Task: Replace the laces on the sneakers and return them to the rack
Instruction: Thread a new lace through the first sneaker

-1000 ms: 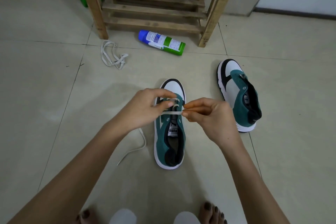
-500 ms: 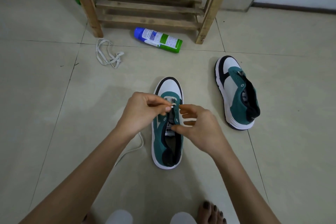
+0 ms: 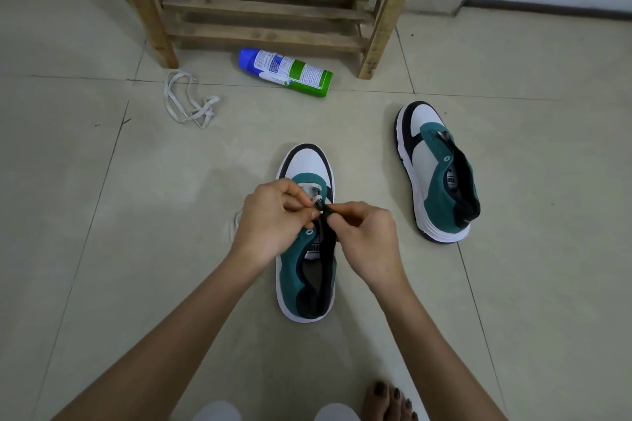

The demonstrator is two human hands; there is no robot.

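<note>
A green, white and black sneaker (image 3: 302, 270) stands on the floor in front of me, toe pointing away. My left hand (image 3: 273, 219) pinches the white lace (image 3: 316, 199) at an eyelet near the toe. My right hand (image 3: 367, 232) pinches the sneaker's right eyelet flap and pulls it up. A bit of the lace's loose end shows on the floor left of my left hand. The second sneaker (image 3: 439, 171) sits to the right without a lace. The wooden rack (image 3: 266, 7) stands at the back.
A loose white lace (image 3: 189, 102) lies in a tangle on the tiles near the rack's left leg. A blue, white and green spray can (image 3: 285, 72) lies on its side before the rack. My bare foot (image 3: 390, 402) shows at the bottom edge.
The stretch of lace pulled taut between my hands a second ago is gone. My hands have drawn close together over the eyelets, and my right hand now holds the flap.
</note>
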